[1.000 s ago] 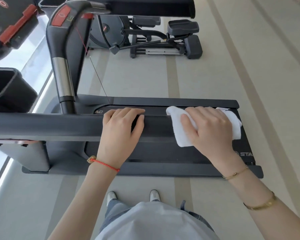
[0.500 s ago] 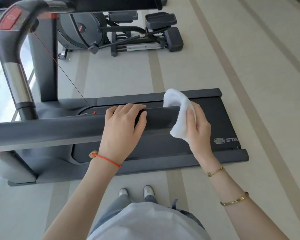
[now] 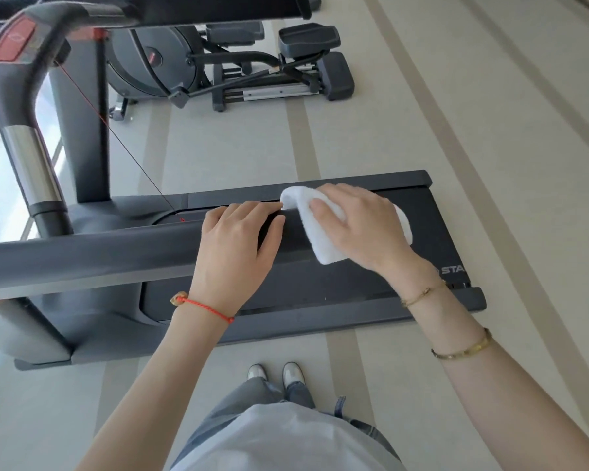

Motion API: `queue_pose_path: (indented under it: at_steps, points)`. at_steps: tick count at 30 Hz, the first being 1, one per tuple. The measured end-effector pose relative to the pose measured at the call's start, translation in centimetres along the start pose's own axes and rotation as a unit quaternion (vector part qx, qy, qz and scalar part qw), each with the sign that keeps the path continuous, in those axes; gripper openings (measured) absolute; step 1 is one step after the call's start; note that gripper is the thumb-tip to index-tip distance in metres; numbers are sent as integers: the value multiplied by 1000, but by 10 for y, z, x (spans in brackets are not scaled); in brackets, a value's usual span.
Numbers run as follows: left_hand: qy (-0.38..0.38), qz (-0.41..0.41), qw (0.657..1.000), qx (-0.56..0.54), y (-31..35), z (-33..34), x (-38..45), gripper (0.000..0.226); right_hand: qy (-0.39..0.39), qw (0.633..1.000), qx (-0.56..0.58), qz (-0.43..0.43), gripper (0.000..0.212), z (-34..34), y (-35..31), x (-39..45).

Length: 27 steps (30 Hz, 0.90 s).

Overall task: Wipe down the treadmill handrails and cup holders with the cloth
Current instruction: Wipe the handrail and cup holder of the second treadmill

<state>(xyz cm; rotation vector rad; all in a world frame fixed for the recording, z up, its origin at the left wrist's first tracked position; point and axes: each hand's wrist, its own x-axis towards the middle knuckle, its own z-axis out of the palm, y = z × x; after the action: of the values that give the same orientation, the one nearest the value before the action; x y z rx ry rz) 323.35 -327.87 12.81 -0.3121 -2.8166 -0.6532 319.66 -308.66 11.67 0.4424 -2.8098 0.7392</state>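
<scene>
A: Far left of frame, top to bottom?
B: Curved far handrail point(image 3: 21, 107), dark grey with a red panel near its top bend and a chrome sleeve lower down. Thin red safety cord point(image 3: 116, 137) running from the upper left down to the treadmill deck.

A: Left to centre, mid frame?
B: Near handrail point(image 3: 82, 256), a dark grey bar lying across the frame from the left edge to the centre. Left hand point(image 3: 235, 249) laid over its top near the end, fingers curled over the far side, thumb on the near side, gripping the bar. Red string bracelet point(image 3: 204, 309) on that wrist.

A: Just right of that?
B: White cloth point(image 3: 323, 239), folded, draped over the end of the same handrail, just beside the left fingertips; touching or not, cannot tell. Right hand point(image 3: 364, 226) spread on top of the cloth, fingers only slightly bent, pressing it onto the rail. Two gold bracelets point(image 3: 463, 351) on the right forearm.

A: Beneath the hands?
B: Treadmill belt point(image 3: 320, 287), black, with partial white lettering at its right end. Grey side rails framing it.

A: Upper centre?
B: Elliptical trainer point(image 3: 238, 62) on the pale striped floor point(image 3: 456, 130).

A: Bottom centre?
B: White shoes point(image 3: 276, 372), grey trousers, pale shirt.
</scene>
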Motion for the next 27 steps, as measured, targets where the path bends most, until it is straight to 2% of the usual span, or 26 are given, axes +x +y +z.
queue_pose_path:
  at_steps: [2, 8, 11, 16, 27]
  points:
    - [-2, -3, 1000, -7, -2, -1, -1, 25, 28, 996, -74, -45, 42, 4, -10, -2]
    - [23, -21, 1000, 2, -30, -15, -9, 19, 42, 980, -160, -110, 50, 25, -39, 2]
    - [42, -37, 998, 12, -49, -25, -18, 19, 34, 976, -175, -127, 52, 39, -59, 12]
    - [61, -62, 996, 26, -90, -43, -35, 24, 82, 967, -177, -163, 56, 59, -87, 22]
    - [95, -95, 989, 53, -199, -109, -71, 20, 149, 947, -195, -205, 42, 129, -189, 40]
